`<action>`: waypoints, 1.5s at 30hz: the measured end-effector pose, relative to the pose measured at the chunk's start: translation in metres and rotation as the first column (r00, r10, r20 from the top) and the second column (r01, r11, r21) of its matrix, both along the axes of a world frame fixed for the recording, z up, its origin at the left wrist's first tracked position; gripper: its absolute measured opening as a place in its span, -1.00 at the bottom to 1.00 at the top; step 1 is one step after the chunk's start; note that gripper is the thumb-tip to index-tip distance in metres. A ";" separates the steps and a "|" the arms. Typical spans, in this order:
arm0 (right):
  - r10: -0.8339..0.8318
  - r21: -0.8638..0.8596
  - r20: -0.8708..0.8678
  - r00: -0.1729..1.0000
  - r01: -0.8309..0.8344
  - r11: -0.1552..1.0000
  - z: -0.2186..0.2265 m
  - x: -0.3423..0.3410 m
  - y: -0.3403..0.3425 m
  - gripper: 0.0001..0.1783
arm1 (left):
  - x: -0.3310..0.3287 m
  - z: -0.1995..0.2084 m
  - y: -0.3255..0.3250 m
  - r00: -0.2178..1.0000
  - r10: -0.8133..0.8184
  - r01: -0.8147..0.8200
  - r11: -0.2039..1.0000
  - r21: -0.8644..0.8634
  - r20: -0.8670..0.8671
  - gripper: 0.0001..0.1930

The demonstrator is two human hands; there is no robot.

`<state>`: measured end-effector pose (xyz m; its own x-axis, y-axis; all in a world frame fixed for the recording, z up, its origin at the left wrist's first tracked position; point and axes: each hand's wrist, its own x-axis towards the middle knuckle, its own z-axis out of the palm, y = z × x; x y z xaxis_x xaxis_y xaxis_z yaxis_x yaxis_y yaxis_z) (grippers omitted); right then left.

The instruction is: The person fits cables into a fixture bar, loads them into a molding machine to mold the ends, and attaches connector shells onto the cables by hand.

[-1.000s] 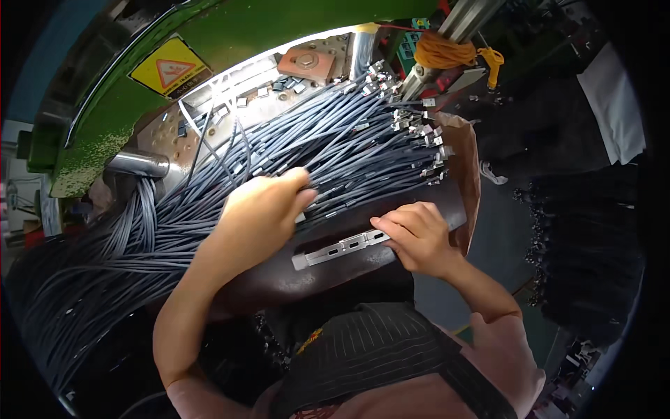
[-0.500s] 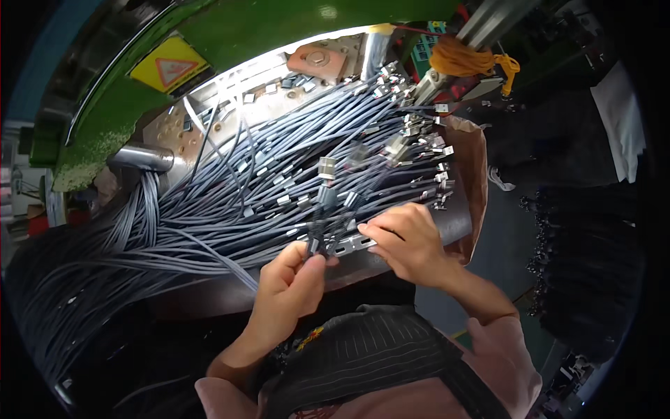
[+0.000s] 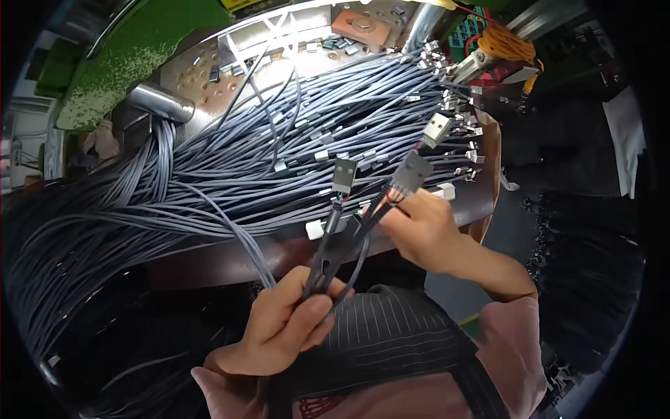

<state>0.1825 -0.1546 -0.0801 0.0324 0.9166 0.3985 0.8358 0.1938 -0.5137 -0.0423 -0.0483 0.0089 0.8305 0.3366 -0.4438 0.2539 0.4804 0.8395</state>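
A worker's two bare hands were seen from above at a brown work surface spread with a heap of grey cables. The left hand, at the near side, was closed around several dark cables, the thumb pressed over them against the bent fingers; their free ends rose from the fist, fanning towards the far right, and were tipped with bright metal plugs. The right hand lay farther off and to the right, its fingers curled just beside the stems of the right-hand plugs; whether they gripped a cable or something behind it could not be told. A white block showed between the hands, at the near edge of the heap. The heap ran from left to right, many plug ends gathered at the right, with a green machine on the far left. The held cables were judged light and pliable, their textured sleeves offering fair grip, whereas the plugs were judged hard and rather slick. Thin wires appeared at the plugs' necks, probably the fragile part. The safest hold was therefore likely to be on the sleeved length below the neck, or on a plug's flat faces.
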 end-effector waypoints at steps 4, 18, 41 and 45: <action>-0.003 0.073 -0.036 0.999 0.005 0.997 -0.023 -0.015 0.017 -0.78 | -0.010 -0.003 0.000 0.995 0.090 -0.088 0.995 -0.049 0.040 -0.73; -0.083 0.127 -0.038 0.996 0.087 0.988 -0.029 -0.024 0.011 -0.73 | -0.009 -0.031 0.011 0.998 0.062 -0.052 0.936 -0.348 0.017 -0.77; 0.041 0.119 0.049 0.998 -0.047 0.992 -0.024 -0.018 0.005 -0.65 | -0.002 -0.046 -0.001 0.994 0.085 -0.097 0.971 -0.221 -0.063 -0.80; -0.081 0.065 0.061 0.995 0.077 0.995 -0.015 -0.024 0.013 -0.67 | -0.004 -0.050 0.003 0.991 0.092 -0.101 0.991 -0.091 -0.097 -0.81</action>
